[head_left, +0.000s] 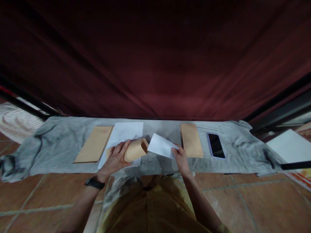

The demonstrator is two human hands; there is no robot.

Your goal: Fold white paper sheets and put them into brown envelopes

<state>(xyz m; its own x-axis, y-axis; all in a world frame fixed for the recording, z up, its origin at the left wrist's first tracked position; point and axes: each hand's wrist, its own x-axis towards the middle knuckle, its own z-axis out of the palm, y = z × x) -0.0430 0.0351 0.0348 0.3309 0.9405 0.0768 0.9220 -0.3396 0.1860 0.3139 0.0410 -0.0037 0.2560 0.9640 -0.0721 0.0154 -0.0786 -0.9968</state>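
My left hand (117, 159) is wrapped round a brown paper envelope (135, 150), which bows so that its mouth gapes toward the right. Between the fingers of my right hand (180, 157) is a folded white sheet of paper (160, 145). The left end of this sheet is right by the envelope's mouth; whether it touches the rim I cannot tell. Beneath my left hand and the envelope lie white sheets (128, 130), partly covered by them.
Brown envelopes (93, 144) lie flat at the left, and a stack of brown envelopes (191, 140) at the right. Beyond that is a phone (216, 145). A grey cloth (235, 145) covers the narrow surface. A dark red curtain (155, 81) hangs behind it.
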